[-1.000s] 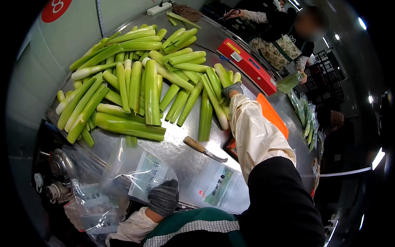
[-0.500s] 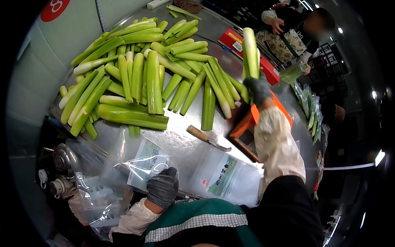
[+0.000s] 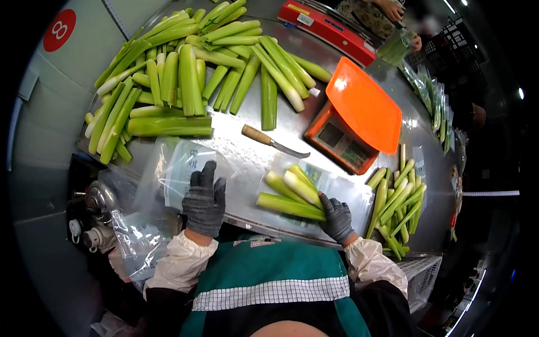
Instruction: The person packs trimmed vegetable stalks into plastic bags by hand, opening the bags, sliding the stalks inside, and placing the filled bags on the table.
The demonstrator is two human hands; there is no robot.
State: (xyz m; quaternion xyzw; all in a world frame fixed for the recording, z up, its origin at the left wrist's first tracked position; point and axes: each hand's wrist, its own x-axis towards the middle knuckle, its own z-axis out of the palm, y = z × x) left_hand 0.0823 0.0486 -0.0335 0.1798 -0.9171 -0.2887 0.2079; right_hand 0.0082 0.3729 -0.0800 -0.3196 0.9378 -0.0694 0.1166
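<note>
My right hand (image 3: 335, 219), in a grey glove, grips several green-and-white water bamboo stalks (image 3: 300, 190) at their right end. The stalks lie low over printed clear bags (image 3: 348, 194) at the table's front edge. My left hand (image 3: 205, 199), also gloved, is spread over a clear plastic bag (image 3: 174, 174) with a printed label; its fingers are apart, and whether they touch the film I cannot tell. Beyond both hands lies a curved knife (image 3: 261, 136) with a wooden handle. An orange scale (image 3: 365, 106) stands past my right hand, its tray bare.
A large heap of water bamboo stalks (image 3: 191, 78) covers the back left of the metal table (image 3: 224, 140). A smaller pile (image 3: 398, 205) lies at right. A red scale (image 3: 331, 28) stands at the back, near another person's hands (image 3: 391, 10). Below left hang more bags (image 3: 140, 241).
My right hand has brought the stalks from above the orange scale down to the front bags. My left hand has moved up and opened its fingers. The view has shifted, showing the right-hand pile.
</note>
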